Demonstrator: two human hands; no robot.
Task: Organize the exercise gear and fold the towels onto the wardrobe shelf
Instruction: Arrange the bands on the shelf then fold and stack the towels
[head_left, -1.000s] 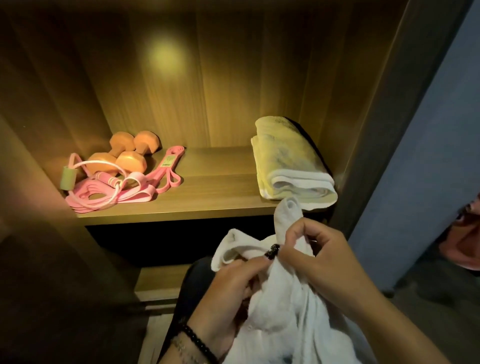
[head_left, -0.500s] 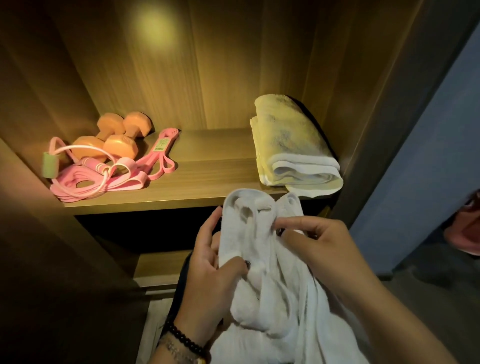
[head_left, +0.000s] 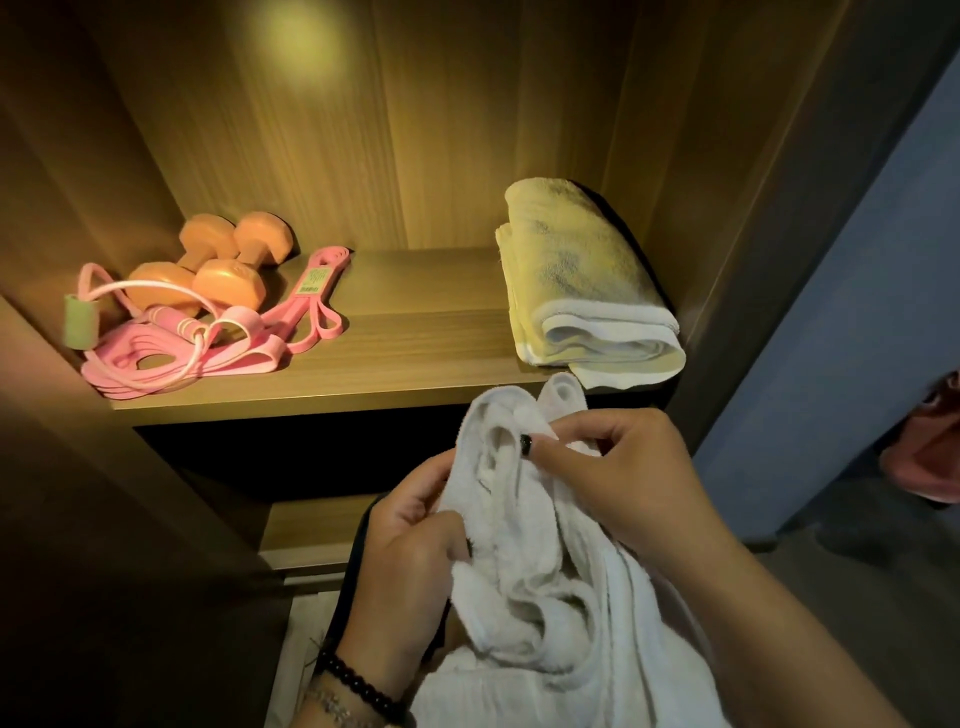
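Below the wardrobe shelf (head_left: 363, 374), my left hand (head_left: 410, 566) and right hand (head_left: 618, 478) pinch the bunched white towel (head_left: 524, 587). I should find both corners, shake it flat, then fold beside the folded towel (head_left: 587, 291).

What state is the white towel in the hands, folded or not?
Not folded. The white towel hangs bunched and creased between the left hand and right hand, unlike the folded towel on the wardrobe shelf.
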